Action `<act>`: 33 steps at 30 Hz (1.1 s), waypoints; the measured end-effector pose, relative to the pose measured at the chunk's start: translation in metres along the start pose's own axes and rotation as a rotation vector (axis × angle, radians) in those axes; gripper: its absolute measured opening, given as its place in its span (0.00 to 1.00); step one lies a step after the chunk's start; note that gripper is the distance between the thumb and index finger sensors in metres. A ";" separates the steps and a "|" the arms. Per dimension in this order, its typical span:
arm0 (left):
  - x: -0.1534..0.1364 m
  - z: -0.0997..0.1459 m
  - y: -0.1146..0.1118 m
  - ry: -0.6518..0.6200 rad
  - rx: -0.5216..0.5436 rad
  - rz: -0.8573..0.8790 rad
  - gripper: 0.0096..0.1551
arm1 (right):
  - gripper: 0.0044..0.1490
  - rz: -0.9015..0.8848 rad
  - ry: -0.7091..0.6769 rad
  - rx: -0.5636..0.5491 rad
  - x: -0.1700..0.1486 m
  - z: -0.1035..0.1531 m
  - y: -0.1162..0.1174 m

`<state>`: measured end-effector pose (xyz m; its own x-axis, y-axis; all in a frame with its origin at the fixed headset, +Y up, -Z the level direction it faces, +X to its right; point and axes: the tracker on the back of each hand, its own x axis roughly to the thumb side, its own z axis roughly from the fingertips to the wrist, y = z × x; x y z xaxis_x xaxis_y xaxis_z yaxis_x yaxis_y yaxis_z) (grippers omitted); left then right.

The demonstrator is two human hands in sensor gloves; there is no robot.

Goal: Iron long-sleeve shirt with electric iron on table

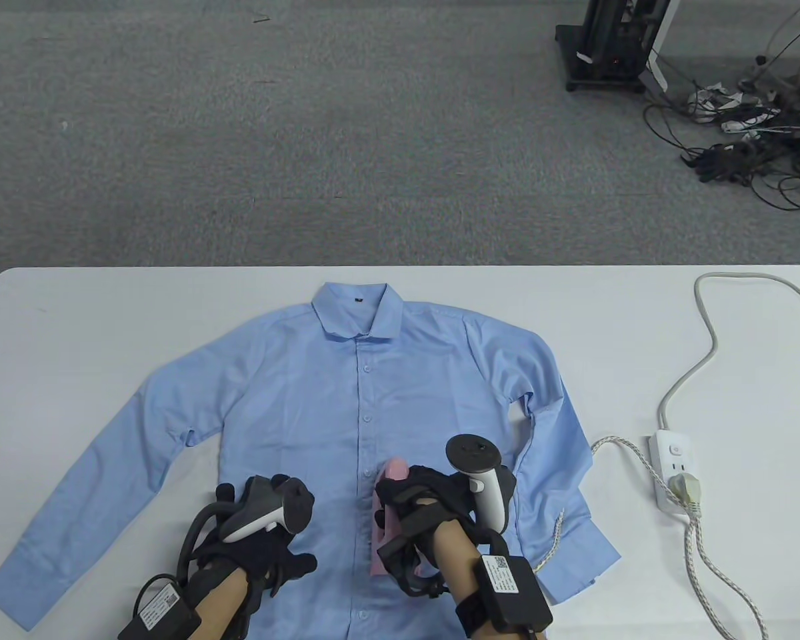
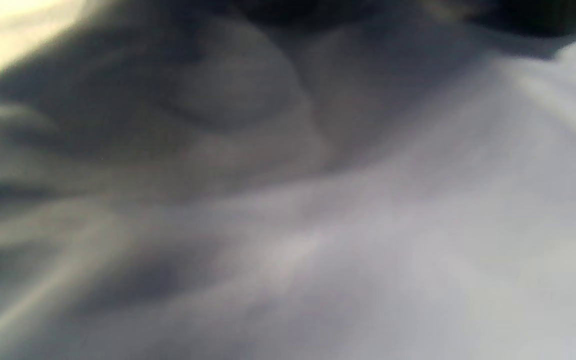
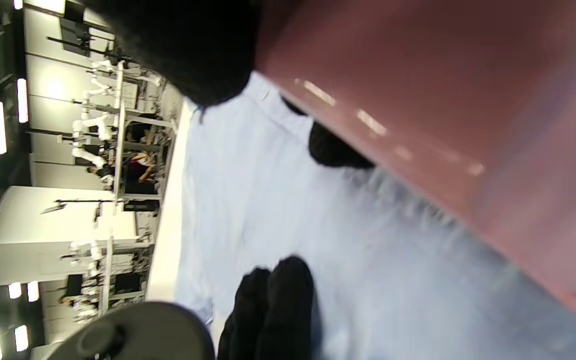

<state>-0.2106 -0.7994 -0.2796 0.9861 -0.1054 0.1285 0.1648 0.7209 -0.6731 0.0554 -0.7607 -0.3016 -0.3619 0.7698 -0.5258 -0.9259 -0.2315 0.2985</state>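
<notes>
A light blue long-sleeve shirt (image 1: pixel 293 400) lies flat and buttoned on the white table (image 1: pixel 73 313), collar at the far side and sleeves spread. My right hand (image 1: pixel 413 500) grips the handle of a pink iron (image 1: pixel 393 471), which stands on the shirt's lower front just right of the button line. In the right wrist view the iron's pink body (image 3: pixel 468 125) fills the upper right above the shirt (image 3: pixel 268 200). My left hand (image 1: pixel 287 507) rests on the shirt left of the buttons. The left wrist view shows only blurred cloth (image 2: pixel 368 250) close up.
A white power strip (image 1: pixel 673 467) lies on the table at the right with a plug (image 1: pixel 685 490) in it. A braided cord (image 1: pixel 697 553) runs from it over the shirt's right cuff. Beyond the table's far edge are grey carpet and a cable tangle (image 1: pixel 740 153).
</notes>
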 end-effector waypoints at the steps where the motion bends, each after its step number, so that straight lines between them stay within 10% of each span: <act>1: -0.003 -0.002 -0.002 -0.006 -0.026 0.024 0.57 | 0.44 0.009 0.007 -0.006 -0.002 0.001 -0.005; 17: -0.001 0.000 -0.002 0.018 -0.014 0.018 0.57 | 0.42 0.028 0.051 -0.160 -0.055 0.030 -0.121; 33: -0.001 0.000 -0.002 0.013 -0.010 0.019 0.57 | 0.40 -0.012 0.033 -0.131 -0.041 0.041 -0.110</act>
<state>-0.2116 -0.8008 -0.2782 0.9893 -0.1007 0.1056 0.1458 0.7158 -0.6829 0.1768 -0.7429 -0.2803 -0.3517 0.7539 -0.5550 -0.9357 -0.2997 0.1860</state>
